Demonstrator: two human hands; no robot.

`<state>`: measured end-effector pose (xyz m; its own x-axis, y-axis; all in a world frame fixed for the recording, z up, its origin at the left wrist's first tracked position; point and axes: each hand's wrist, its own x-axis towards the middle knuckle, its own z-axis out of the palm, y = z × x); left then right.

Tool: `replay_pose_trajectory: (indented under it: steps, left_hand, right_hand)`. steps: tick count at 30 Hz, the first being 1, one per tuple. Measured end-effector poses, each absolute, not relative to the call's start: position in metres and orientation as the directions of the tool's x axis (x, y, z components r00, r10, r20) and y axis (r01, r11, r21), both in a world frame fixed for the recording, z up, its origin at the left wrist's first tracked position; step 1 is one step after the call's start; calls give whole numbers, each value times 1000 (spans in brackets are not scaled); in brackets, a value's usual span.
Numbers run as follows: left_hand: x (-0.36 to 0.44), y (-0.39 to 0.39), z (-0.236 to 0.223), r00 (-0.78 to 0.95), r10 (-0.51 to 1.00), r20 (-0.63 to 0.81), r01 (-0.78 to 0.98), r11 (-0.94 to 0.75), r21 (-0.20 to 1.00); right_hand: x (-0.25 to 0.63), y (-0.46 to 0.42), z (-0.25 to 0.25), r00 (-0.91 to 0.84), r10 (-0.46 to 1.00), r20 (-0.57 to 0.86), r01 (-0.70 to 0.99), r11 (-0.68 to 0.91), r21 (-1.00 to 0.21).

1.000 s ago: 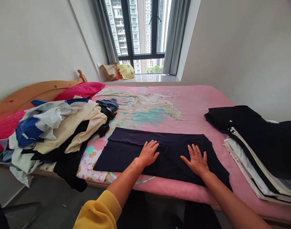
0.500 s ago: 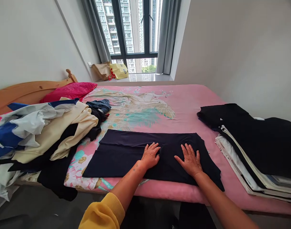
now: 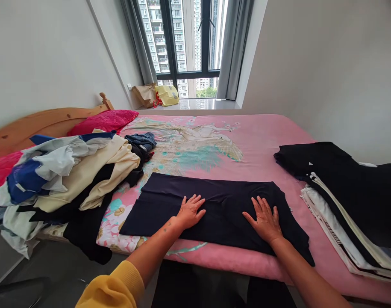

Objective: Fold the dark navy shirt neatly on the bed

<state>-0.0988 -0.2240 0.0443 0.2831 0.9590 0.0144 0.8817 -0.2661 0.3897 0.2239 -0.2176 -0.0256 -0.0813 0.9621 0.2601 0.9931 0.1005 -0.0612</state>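
Left hand (image 3: 189,211) and right hand (image 3: 264,218), each grip spread, palm-down on a dark garment (image 3: 225,214), the garment beneath both, stretching out toward the left hand's nine o'clock

Soft daylight enters through the window (image 3: 189,47), bright and pale past the bed's (image 3: 262,149) far edge, and glints on the sill (image 3: 200,104). Along the near edge the navy garment (image 3: 227,214) absorbs light, its creases crisp. The floor (image 3: 63,273) below lies in shadow; a dark shape (image 3: 19,288) there seems slightly blurred. Wide-angle stretch tilts the left wall (image 3: 48,51).
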Motion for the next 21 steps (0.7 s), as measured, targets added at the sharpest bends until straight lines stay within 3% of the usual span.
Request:
replay_pose_trajectory:
  steps: [3, 9, 12, 21]
  left_hand:
    - [-119, -219, 47, 284, 958, 37, 883, -276, 380]
    - [-171, -185, 46, -47, 991, -122, 978, 71, 198]
    - [-197, -178, 41, -68, 982, -175, 977, 101, 187]
    - [-257, -189, 26, -96, 992, -83, 974, 111, 197]
  right_hand:
    - [225, -218, -27, -83, 957, 276, 993, 104, -61]
    - [225, -220, -30, -91, 953, 290, 991, 116, -68]
    - [225, -220, -31, -98, 949, 300, 990, 123, -65]
    - [227, -221, -32, -95, 953, 288, 990, 122, -77]
